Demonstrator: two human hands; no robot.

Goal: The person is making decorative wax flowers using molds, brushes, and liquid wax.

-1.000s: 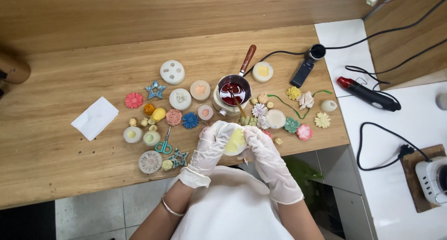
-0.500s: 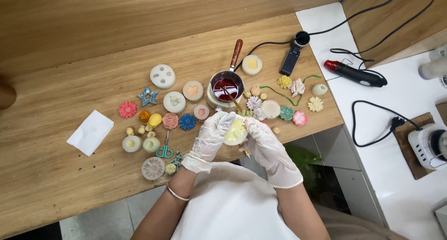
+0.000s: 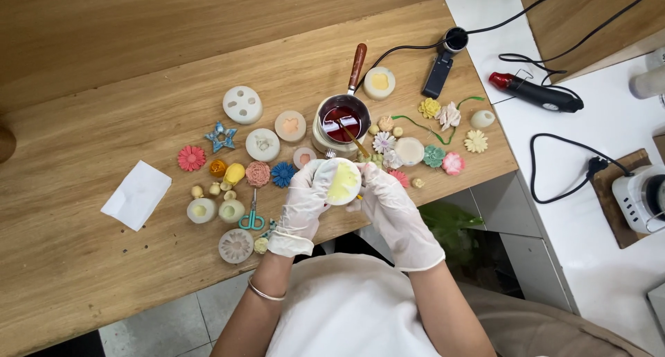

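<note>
— Two gloved hands are seen at the table edge; what has changed?
— Little: the round white mould [image 3: 342, 181] is still gripped between the left hand [image 3: 303, 203] and the right hand [image 3: 390, 208], fingers curled closed around it.
— What is set beyond?
— The small pot of red wax [image 3: 341, 121] just behind, and teal scissors [image 3: 252, 218] to the left.

On my desk [image 3: 104, 274]: one saucepan [image 3: 343, 121] of red liquid, one pair of scissors [image 3: 252, 218], one white paper [image 3: 136, 195], one blue star [image 3: 221, 136], one heat gun [image 3: 535, 93]. In my two hands [image 3: 346, 197]: one round mould [image 3: 342, 181].
</note>
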